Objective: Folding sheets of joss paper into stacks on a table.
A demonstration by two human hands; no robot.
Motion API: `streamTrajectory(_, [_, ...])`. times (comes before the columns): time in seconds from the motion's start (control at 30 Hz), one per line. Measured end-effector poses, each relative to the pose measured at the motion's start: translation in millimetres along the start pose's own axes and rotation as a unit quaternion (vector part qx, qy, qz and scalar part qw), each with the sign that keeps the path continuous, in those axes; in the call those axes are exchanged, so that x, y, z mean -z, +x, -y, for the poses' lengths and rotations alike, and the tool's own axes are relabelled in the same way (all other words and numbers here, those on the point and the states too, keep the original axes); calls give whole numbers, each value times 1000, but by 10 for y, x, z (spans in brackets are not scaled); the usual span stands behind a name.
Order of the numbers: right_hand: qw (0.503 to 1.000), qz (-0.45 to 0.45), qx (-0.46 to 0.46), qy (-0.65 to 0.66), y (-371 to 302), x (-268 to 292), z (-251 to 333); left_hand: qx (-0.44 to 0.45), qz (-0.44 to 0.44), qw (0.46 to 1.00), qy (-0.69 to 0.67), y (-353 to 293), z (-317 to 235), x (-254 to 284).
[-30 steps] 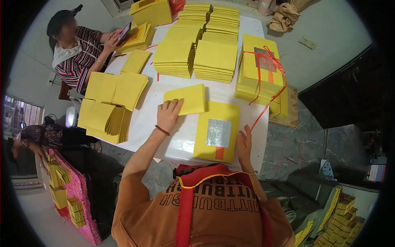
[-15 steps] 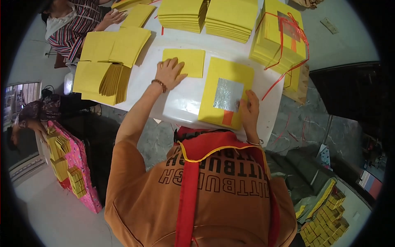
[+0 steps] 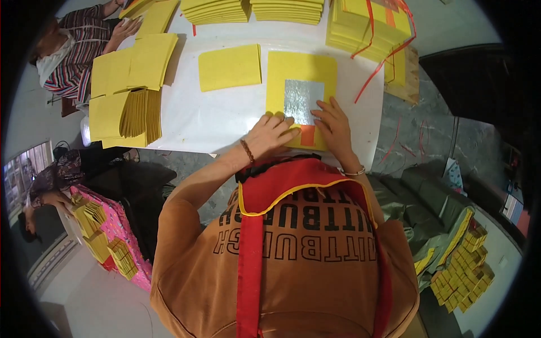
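Observation:
A yellow paper sheet (image 3: 276,70) lies flat near the table's front edge. On it are a silver foil square (image 3: 300,101) and, just below, a small orange patch (image 3: 307,135). My left hand (image 3: 271,134) rests on the sheet's lower left part, its fingers stretched toward the foil's lower corner. My right hand (image 3: 335,125) lies along the sheet's right side, fingertips over the foil's right edge. Neither hand is seen gripping anything. Left of the sheet, apart from it, lies a folded yellow piece (image 3: 230,67) with no hand on it.
Folded yellow stacks (image 3: 132,76) stand on the white table (image 3: 186,121) at left, more (image 3: 286,11) along the back. A tall yellow stack (image 3: 360,28) with red ribbon stands back right. A co-worker's hand (image 3: 123,31) is at far left. Small tied yellow bundles (image 3: 462,270) lie lower right.
My left hand has left the folded yellow piece and come right and nearer, onto the foil sheet. My right hand's fingers have moved inward over the foil. The view has shifted slightly.

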State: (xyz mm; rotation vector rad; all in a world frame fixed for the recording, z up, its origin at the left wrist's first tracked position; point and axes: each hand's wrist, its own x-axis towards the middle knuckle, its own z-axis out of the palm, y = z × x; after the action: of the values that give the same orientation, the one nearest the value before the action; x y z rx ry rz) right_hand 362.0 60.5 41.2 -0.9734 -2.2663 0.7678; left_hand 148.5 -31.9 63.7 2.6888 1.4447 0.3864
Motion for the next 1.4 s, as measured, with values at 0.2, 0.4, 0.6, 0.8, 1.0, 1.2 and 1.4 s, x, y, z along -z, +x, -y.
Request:
streamTrajectory(0.2, [998, 64, -20, 11, -47, 114, 33, 21, -12, 982, -188, 73, 137, 132])
streamTrajectory(0.4, [938, -18, -184, 292, -94, 85, 40, 20, -13, 972, -234, 78, 166, 119])
streamTrajectory(0.6, [922, -78, -290, 242, -241, 156, 51, 144, -88, 969, -179, 3, 60, 61])
streamTrajectory(0.8, [915, -57, -303, 261, -425, 143, 91, 282, -156, 935, -146, -5, -15, -18])
streamTrajectory(1.0, [943, 18, -273, 190, -455, 263, 189, 21, -31, 998, -60, 45, -79, -51])
streamTrajectory(1.2, [963, 85, -226, 119, -604, 225, 219, -27, 19, 999, 8, 108, -154, 36])
streamTrajectory(1.4, [941, 66, -274, 190, -608, 184, 192, 3, 20, 1000, 18, 159, -221, 58])
